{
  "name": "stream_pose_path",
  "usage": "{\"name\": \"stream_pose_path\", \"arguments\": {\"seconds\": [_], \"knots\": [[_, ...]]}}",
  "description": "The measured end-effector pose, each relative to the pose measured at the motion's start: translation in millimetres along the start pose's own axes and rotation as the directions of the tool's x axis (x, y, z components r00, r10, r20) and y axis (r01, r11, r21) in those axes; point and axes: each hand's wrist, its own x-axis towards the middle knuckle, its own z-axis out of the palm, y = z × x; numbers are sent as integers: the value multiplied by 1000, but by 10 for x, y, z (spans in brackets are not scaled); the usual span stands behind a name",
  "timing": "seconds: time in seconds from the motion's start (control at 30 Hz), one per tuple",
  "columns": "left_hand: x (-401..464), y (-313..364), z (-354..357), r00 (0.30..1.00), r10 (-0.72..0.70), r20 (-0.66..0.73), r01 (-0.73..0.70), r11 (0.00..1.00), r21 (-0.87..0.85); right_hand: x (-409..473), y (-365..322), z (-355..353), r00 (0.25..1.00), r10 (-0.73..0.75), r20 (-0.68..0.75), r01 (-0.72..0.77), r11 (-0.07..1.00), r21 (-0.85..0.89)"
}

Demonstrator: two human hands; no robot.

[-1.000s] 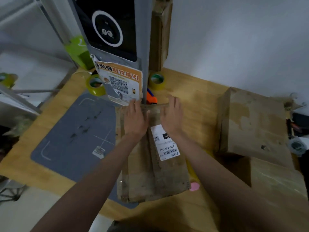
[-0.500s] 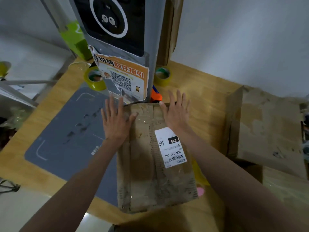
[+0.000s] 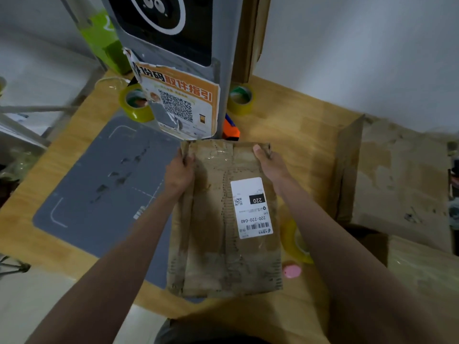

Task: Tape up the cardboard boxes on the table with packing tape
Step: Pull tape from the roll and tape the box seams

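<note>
A worn cardboard box [image 3: 211,234] with a white shipping label [image 3: 251,207] lies in front of me, partly on a grey mat [image 3: 104,184]. My left hand [image 3: 179,173] grips the box's far left corner. My right hand [image 3: 269,161] grips its far right corner, thumb on top. A yellow packing tape roll [image 3: 296,243] lies on the table right of the box, partly behind my right forearm. Two more tape rolls stand at the back: one [image 3: 135,103] left of the grey machine, one [image 3: 240,99] right of it.
A grey scanner machine [image 3: 173,45] with an orange QR poster [image 3: 178,103] stands right behind the box. A larger box [image 3: 397,180] sits at the right, another [image 3: 422,274] in front of it. An orange cutter [image 3: 231,129] lies by the machine; a pink disc [image 3: 292,271] is near the box.
My hands slid from pressing flat on the box's top outward to its far corners and now grip them. The view has shifted closer to the box.
</note>
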Motion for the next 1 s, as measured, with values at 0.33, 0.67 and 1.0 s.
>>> {"name": "stream_pose_path", "arguments": {"seconds": [0.33,0.67,1.0], "knots": [[-1588,-204,110,908,412,-81,-374,881,290,-1286,736,198,894,-439,-83,305,735,-605],[-1989,-717,292,848,517,117,-423,527,737,-1711,1442,406,770,-630,97,336,272,-902],[-2047,-897,-78,973,-143,183,186,953,-240,-1788,1556,177,965,-180,-191,194,979,58]]}}
